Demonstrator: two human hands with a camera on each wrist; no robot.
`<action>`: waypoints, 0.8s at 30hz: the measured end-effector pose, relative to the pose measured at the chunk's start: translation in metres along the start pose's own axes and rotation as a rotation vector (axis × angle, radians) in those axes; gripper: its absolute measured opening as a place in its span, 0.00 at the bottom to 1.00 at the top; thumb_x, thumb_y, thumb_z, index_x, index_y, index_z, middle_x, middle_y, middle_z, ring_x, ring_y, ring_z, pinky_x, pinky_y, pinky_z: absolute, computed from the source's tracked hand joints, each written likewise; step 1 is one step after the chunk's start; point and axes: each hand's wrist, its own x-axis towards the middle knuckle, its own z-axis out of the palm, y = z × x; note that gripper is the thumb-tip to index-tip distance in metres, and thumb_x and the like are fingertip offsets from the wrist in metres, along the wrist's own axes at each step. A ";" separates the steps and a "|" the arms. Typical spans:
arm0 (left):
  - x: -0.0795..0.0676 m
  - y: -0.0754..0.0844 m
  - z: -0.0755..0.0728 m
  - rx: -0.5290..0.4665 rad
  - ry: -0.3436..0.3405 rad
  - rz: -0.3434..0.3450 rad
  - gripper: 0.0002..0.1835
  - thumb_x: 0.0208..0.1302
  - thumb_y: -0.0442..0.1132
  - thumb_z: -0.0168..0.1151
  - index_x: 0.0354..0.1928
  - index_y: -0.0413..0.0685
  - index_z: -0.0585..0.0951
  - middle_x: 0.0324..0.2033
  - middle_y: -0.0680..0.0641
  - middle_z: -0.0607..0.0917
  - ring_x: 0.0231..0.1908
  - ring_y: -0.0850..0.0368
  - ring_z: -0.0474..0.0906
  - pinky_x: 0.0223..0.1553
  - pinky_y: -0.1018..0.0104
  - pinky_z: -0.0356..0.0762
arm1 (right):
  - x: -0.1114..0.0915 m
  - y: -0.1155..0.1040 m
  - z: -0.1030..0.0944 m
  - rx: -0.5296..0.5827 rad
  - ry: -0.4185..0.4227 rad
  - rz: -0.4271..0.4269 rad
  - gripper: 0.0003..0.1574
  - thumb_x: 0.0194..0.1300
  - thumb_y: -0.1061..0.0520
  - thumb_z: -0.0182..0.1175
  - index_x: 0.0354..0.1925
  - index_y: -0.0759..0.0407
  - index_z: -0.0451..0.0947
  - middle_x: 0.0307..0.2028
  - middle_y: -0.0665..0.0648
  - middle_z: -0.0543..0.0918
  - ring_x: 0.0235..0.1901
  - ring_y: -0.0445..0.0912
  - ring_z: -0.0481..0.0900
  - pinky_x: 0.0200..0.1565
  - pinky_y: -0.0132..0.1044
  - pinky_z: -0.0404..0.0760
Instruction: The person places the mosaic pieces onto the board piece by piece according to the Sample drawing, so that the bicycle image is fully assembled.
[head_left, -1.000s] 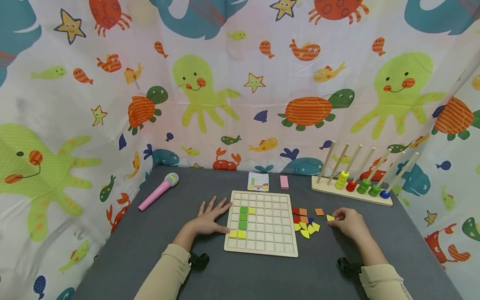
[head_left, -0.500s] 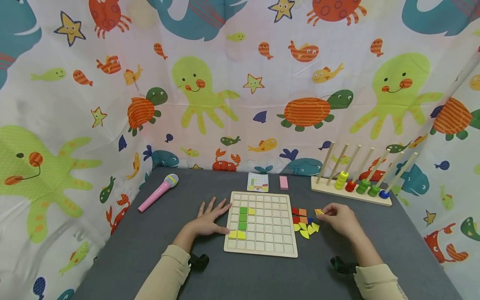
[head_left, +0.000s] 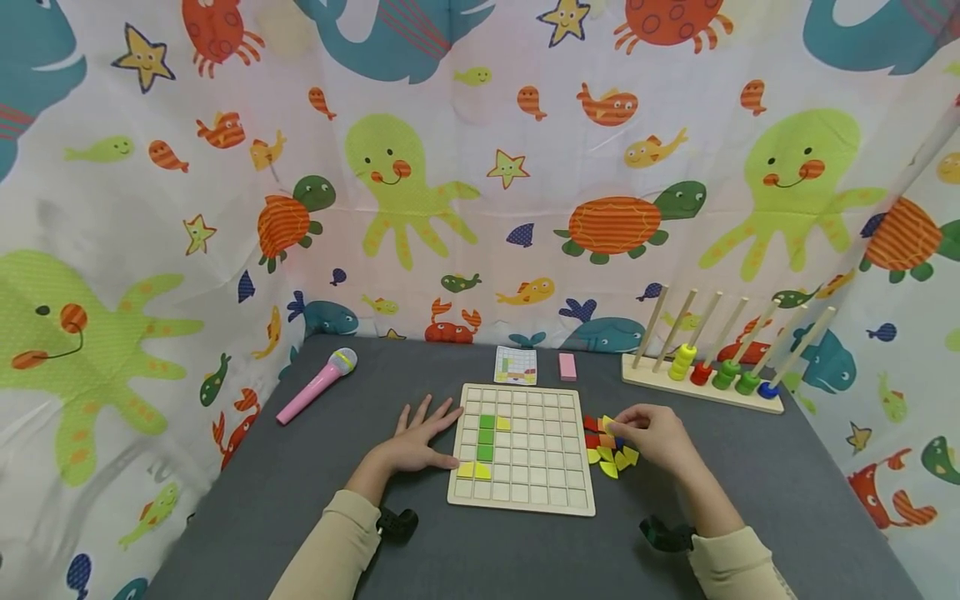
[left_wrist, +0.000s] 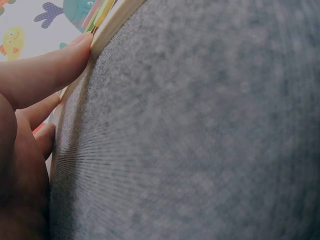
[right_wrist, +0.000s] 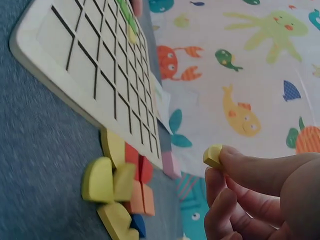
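Note:
My right hand (head_left: 658, 435) pinches a small yellow block (right_wrist: 212, 156) between thumb and fingertips, over the right part of a pile of coloured pieces. The other fingers curl below it in the right wrist view. The wooden grid board (head_left: 536, 475) lies flat, with green squares (head_left: 486, 437) in a column, a yellow piece (head_left: 503, 422) beside the top one and two yellow pieces (head_left: 475, 471) at lower left. My left hand (head_left: 416, 440) rests with fingers spread at the board's left edge. Its thumb (left_wrist: 60, 67) touches the rim in the left wrist view.
Red, orange, blue and yellow pieces (head_left: 609, 468) lie just right of the board. Behind it are a printed pattern card (head_left: 516, 365) and a pink block (head_left: 567, 367). A pink toy microphone (head_left: 318, 385) lies left; a peg stand with coloured rings (head_left: 701, 382) stands back right.
My right hand has moved left with the yellow block, from right of the pile to over it. The lone orange tile beside the pile no longer shows. My left hand stays put.

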 end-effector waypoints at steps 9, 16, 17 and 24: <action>-0.003 0.005 -0.003 -0.007 -0.005 0.013 0.53 0.58 0.66 0.68 0.81 0.67 0.51 0.81 0.54 0.43 0.79 0.45 0.21 0.72 0.38 0.12 | -0.002 -0.015 0.019 0.061 -0.045 -0.012 0.15 0.66 0.49 0.69 0.40 0.61 0.85 0.35 0.62 0.86 0.30 0.48 0.75 0.29 0.36 0.75; -0.005 0.008 -0.004 -0.007 0.001 0.004 0.52 0.58 0.64 0.68 0.81 0.67 0.52 0.81 0.54 0.44 0.79 0.45 0.21 0.72 0.37 0.13 | -0.001 -0.021 0.034 0.069 -0.065 -0.032 0.13 0.65 0.50 0.69 0.38 0.60 0.86 0.31 0.59 0.86 0.30 0.49 0.77 0.29 0.36 0.75; -0.005 0.008 -0.004 -0.006 0.002 0.005 0.52 0.58 0.65 0.68 0.81 0.67 0.52 0.81 0.55 0.44 0.79 0.45 0.21 0.72 0.37 0.13 | -0.001 -0.021 0.036 0.071 -0.067 -0.036 0.14 0.65 0.50 0.70 0.38 0.60 0.85 0.31 0.59 0.86 0.29 0.49 0.78 0.29 0.36 0.76; -0.005 0.009 -0.004 -0.001 0.006 0.009 0.52 0.58 0.66 0.68 0.80 0.68 0.53 0.81 0.54 0.45 0.79 0.45 0.21 0.72 0.37 0.13 | -0.005 -0.030 0.047 0.103 -0.083 -0.046 0.12 0.63 0.52 0.71 0.35 0.60 0.85 0.30 0.58 0.84 0.28 0.47 0.76 0.28 0.36 0.75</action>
